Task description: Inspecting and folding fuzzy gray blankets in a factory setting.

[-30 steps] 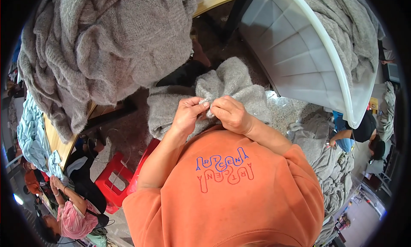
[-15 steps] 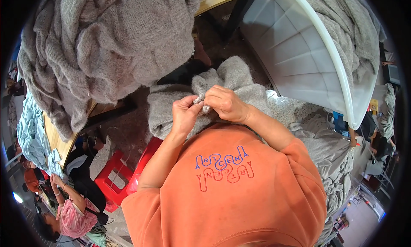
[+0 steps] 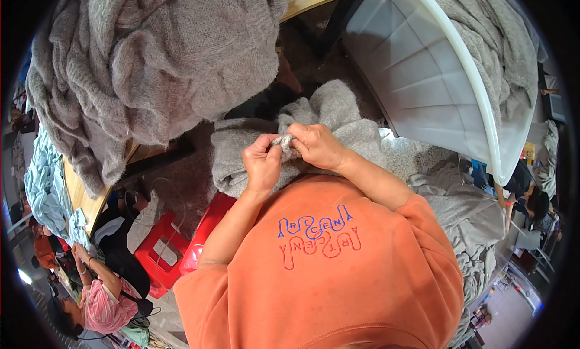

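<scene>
Cluttered workshop; beside white bin [image 3: 423, 101], my left hand [image 3: 263, 164] and right hand [image 3: 314, 145] now pinch grey knit [image 3: 338, 116] closer together, probably picking a flaw.

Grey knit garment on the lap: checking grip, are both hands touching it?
Touching. The head view shows left hand and right hand pinching a fold of the grey knit garment.

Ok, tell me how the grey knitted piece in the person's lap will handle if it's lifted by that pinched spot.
The grey knitted piece is probably floppy: it lies in soft folds. Lifted where the left hand and right hand pinch it, it would likely sag and stretch. Its fuzzy surface looks grippy, not slippery.
</scene>
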Tool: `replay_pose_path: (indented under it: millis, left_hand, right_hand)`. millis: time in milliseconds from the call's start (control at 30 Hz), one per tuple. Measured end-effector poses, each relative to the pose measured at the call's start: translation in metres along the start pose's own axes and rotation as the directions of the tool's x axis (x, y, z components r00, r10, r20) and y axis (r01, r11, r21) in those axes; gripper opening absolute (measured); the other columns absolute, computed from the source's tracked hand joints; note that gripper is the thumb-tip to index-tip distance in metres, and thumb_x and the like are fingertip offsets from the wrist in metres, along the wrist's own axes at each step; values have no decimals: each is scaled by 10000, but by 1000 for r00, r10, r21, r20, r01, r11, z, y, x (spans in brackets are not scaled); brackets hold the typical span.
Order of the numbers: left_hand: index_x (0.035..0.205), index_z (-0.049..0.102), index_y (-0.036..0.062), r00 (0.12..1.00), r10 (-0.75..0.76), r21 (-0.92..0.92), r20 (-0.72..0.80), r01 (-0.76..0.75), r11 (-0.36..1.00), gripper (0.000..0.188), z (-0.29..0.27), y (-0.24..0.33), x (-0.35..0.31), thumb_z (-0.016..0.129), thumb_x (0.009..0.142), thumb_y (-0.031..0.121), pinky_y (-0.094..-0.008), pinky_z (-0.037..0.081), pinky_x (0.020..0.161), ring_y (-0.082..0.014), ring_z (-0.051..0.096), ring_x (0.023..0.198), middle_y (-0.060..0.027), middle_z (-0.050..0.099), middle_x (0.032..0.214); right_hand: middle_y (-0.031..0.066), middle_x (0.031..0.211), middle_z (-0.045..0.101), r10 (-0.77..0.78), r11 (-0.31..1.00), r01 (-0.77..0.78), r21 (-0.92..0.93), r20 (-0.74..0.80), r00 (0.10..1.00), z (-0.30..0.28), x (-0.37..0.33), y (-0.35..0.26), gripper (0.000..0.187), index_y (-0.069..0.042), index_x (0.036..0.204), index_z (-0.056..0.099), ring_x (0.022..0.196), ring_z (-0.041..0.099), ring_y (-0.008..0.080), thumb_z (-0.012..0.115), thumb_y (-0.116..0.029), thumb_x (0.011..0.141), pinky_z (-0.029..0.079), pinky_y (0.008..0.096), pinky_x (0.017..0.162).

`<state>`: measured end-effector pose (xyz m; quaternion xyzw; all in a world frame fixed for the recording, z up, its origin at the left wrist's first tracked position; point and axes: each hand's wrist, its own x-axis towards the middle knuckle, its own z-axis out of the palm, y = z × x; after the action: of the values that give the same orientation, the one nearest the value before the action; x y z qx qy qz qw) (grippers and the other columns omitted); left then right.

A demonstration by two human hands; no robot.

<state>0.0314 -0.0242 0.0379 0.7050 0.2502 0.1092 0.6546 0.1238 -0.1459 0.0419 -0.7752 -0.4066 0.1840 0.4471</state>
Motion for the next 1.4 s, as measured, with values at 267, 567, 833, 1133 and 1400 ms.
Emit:
replay_pose_path:
  millis: [267,567,833,1133,1400]
  left_hand:
    - [772,606,2,996,87,96,-11,-86,992,86,4,3,-7,556,724,-50,-217,392,496,-61,477,555,-29,544,612]
    - [785,594,8,863,505,426,-6,-455,782,157,3,11,-3,541,677,-94,-270,428,507,-180,545,544,-108,565,648]
    - [807,578,2,723,686,561,84,-603,567,236,-4,11,-2,526,604,-109,-332,456,528,-269,565,597,-124,574,698]
    - [807,564,-17,760,650,350,1,-609,712,238,10,42,-15,555,591,-117,-318,451,512,-261,567,579,-126,576,693]
    - [811,554,-30,507,852,425,131,-805,414,245,-2,41,-12,545,579,-105,-309,445,500,-244,552,556,-131,566,686]
  right_hand:
    - [-20,667,558,270,592,-370,716,256,928,-4,-2,15,53,0,736,578,640,491,36,568,35,697,403,205,542]
    - [167,689,562,143,962,-91,257,-194,971,8,0,-14,80,-14,726,540,601,561,312,475,-3,681,437,370,534]
    - [126,643,525,-75,993,56,-106,-192,978,13,9,-14,128,-33,757,477,567,533,315,520,-23,637,440,399,487]
    - [98,616,481,-404,913,342,-223,-366,838,-10,-6,-31,253,-8,806,501,523,516,267,547,-2,557,431,352,466]
    - [117,641,513,-294,893,354,278,-235,927,-24,-9,-34,242,-8,788,521,482,503,266,498,75,561,397,326,417]
